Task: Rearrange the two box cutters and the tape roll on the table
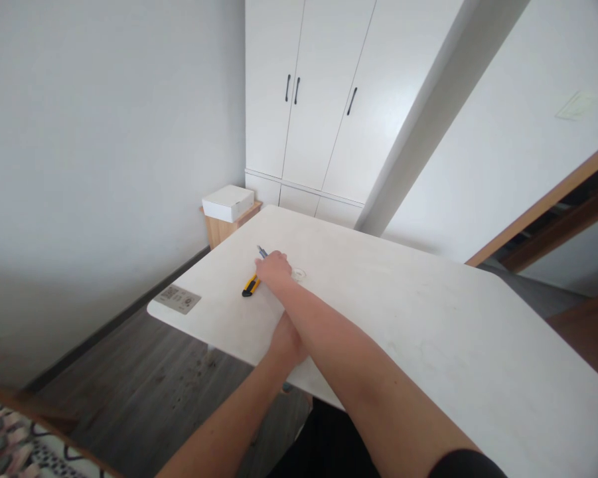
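Nearest the head camera, the left hand (285, 342) rests at the white table's (428, 332) near edge, mostly hidden under the right forearm, its grip impossible to tell. At eleven o'clock from it, the right hand (275, 268) lies over a yellow utility knife (251, 284), fingers curled on its middle. A small clear disc (299, 273) sits just beside, at three o'clock.

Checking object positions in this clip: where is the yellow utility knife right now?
In the head view, the utility knife lies on the white table near its far left corner, partly under the right hand, between a label sticker and a small clear ring.
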Motion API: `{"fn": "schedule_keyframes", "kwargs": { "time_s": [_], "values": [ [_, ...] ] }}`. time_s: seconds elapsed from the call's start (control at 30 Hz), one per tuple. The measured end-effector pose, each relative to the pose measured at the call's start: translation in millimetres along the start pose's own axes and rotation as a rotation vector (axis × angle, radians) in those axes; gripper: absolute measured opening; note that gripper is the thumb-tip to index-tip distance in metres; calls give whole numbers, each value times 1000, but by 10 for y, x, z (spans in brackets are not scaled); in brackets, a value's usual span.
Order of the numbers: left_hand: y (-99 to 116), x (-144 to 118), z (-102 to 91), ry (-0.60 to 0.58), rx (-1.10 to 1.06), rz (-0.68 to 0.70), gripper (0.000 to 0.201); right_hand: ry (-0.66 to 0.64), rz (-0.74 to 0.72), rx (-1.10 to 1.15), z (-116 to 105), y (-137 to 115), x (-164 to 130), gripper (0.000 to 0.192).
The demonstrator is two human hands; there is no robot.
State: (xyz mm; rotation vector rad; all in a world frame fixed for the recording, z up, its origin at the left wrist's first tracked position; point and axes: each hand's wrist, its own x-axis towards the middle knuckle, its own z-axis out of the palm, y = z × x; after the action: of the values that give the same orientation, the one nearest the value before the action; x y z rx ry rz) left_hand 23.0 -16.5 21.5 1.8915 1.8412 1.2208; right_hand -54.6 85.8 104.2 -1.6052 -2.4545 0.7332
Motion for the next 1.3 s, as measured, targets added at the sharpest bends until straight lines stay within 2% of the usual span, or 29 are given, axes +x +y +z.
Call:
{"fn": "schedule_keyframes", "kwargs": {
  "time_s": [0.07,0.17,0.23,0.3,0.37,0.43,0.63,0.73,0.83,0.97,1.13,1.3],
  "values": [
    [34,8,-31,23,21,9,30,74,-29,-27,-93,-14,-58,56],
    [63,34,-49,-25,84,44,29,167,-117,-58,-294,7,-165,45],
    [68,54,-44,-97,153,67,27,222,-166,-54,-461,124,-238,40],
    [65,67,-36,-142,226,82,27,284,-218,-57,-625,378,-308,36],
    [60,70,-32,-148,278,88,28,334,-270,-72,-758,788,-385,32],
    [55,66,-30,-141,308,94,30,354,-285,-87,-846,1330,-493,28],
    [29,53,-10,-104,330,116,30,396,-121,-60,-1009,3100,-1119,27],
    [-11,54,2,-97,334,143,31,421,-63,-73,-1120,3715,-1502,34],
    [-55,63,4,-110,350,164,33,420,-63,-144,-1165,4111,-1825,44],
    [-83,70,-4,-111,370,177,37,425,-70,-258,-1047,4331,-2126,60],
    [-87,65,-11,-129,418,196,42,344,-46,-320,-946,4275,-2240,66],
    [-25,169,-16,-250,560,215,49,321,-33,-321,-972,4255,-2235,66]
  ]
}}
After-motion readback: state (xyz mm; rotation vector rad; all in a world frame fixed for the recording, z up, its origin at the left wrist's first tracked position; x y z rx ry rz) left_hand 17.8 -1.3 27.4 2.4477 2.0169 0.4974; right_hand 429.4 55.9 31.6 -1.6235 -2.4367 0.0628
